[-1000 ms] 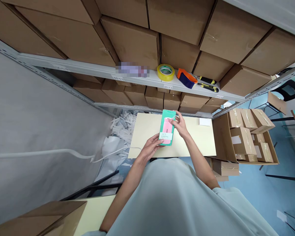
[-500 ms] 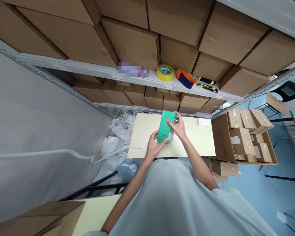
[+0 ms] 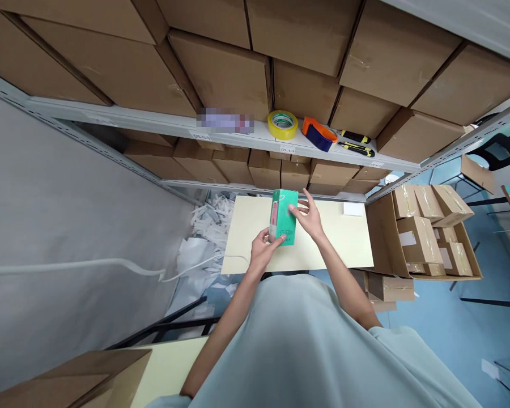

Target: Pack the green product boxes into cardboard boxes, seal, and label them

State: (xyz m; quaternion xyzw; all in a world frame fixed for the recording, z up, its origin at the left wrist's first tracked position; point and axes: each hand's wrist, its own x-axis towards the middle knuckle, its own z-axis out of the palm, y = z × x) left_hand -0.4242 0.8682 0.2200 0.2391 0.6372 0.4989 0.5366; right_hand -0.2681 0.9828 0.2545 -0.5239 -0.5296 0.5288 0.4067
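Clamped round the lower end of a green box (image 3: 285,222), the left hand (image 3: 261,253) has its fingers curled tight on the bottom left corner and holds the box upright, clear of the table; the right hand (image 3: 311,219) sits against the box's upper right edge, thumb tip on the green face, fingers loosely spread and not closed round it. A pink strip runs down the box's left side, and small print shows on the face, too small to read; the box hangs over the middle of a pale yellow table (image 3: 344,246), just in front of the person's light green shirt.

On the table's far right corner lies a small white pad (image 3: 353,209); left of the table a heap of white paper strips (image 3: 208,224) covers the floor, with a white cable (image 3: 110,265) trailing along the grey wall. Right of the table stands an open carton (image 3: 382,238) packed with small taped boxes. On the shelf above sit a yellow tape roll (image 3: 283,124), an orange and blue tape dispenser (image 3: 318,133) and two yellow and black utility knives (image 3: 357,144); brown cartons fill the shelves around them.
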